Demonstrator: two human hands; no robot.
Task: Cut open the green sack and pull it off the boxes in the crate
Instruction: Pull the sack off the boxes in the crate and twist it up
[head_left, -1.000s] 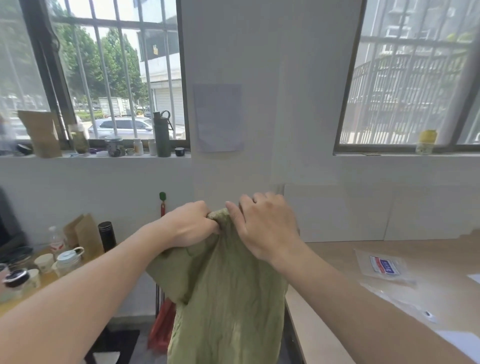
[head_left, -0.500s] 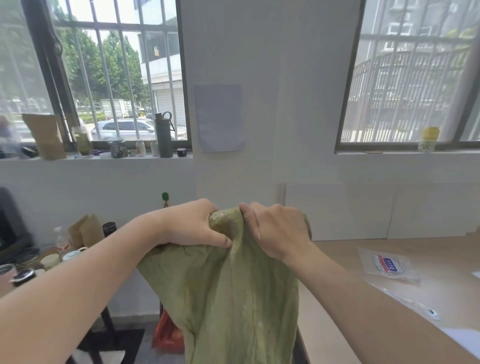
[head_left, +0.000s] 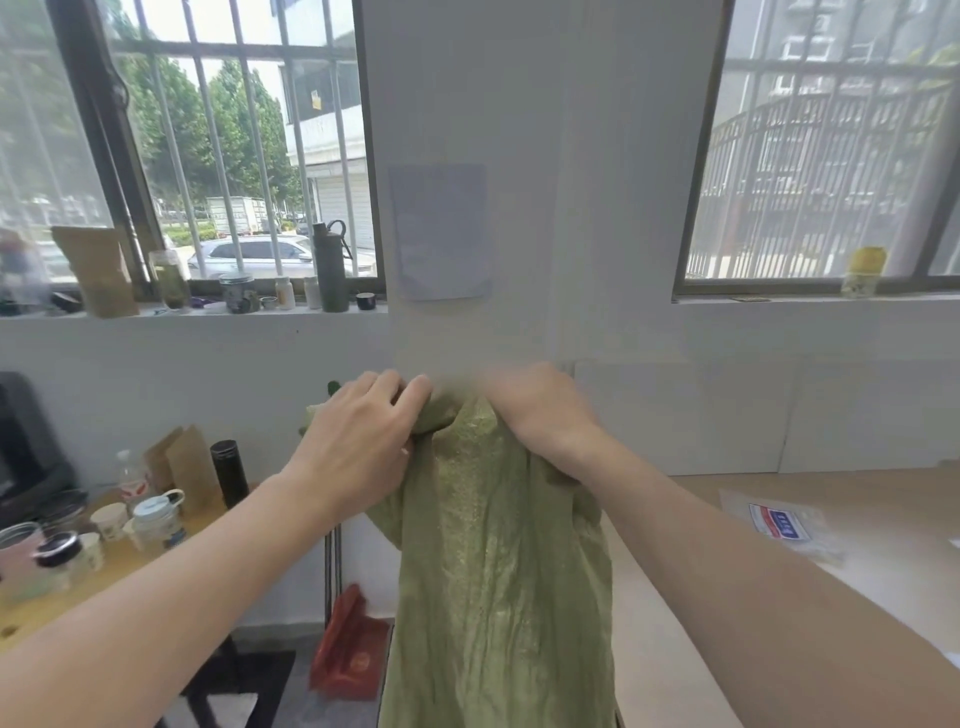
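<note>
Head view faces a white wall with a barred window (head_left: 218, 156) on the left and another (head_left: 831, 156) on the right. A pale wooden table (head_left: 883, 561) fills the lower right. The green sack (head_left: 498, 571) hangs in mid-air in front of the person, its bunched top held up at the centre and its crumpled length dropping past the bottom edge, just beside the table's near end. The left hand (head_left: 358, 447) grips the sack's top corner, fingers curled over the cloth. The right hand (head_left: 540, 410), blurred, clutches the gathered top close beside it. A red bag (head_left: 350, 644) lies on the floor behind the sack. A clear plastic packet (head_left: 779, 522) rests on the table, and a dark flask (head_left: 330, 270) stands on the left sill.
</note>
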